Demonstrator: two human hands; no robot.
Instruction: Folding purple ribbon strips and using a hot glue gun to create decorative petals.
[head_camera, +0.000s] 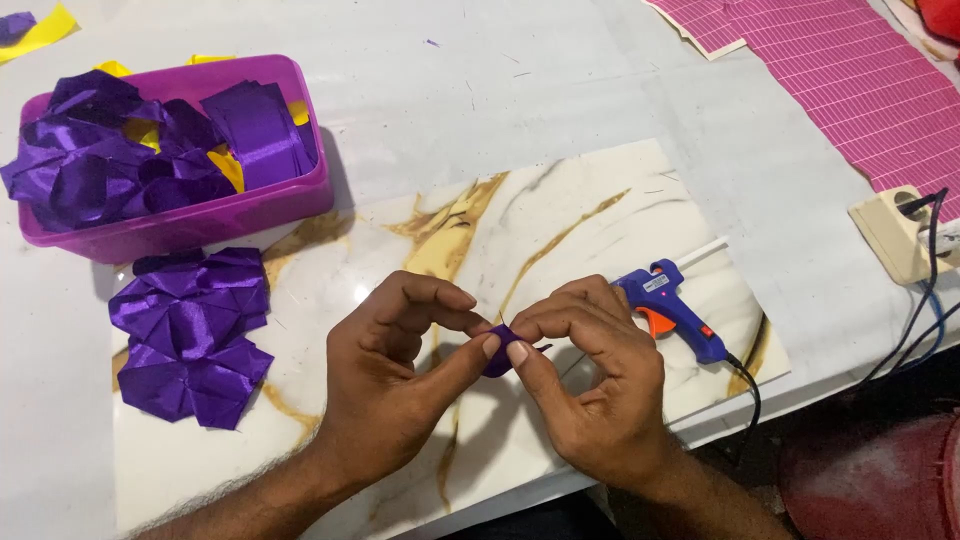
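My left hand (400, 380) and my right hand (590, 385) meet over a marbled white-and-gold board (560, 215). Together their thumbs and fingertips pinch a small folded piece of purple satin ribbon (497, 353), mostly hidden between the fingers. A blue hot glue gun (672, 310) with an orange trigger lies on the board just right of my right hand, its black cord trailing off the table edge.
A purple plastic tub (250, 210) at the left holds several purple and yellow ribbon pieces. Folded purple ribbon petals (190, 335) lie in front of it. A pink gridded sheet (860, 80) and a beige power socket (895, 235) sit at the right.
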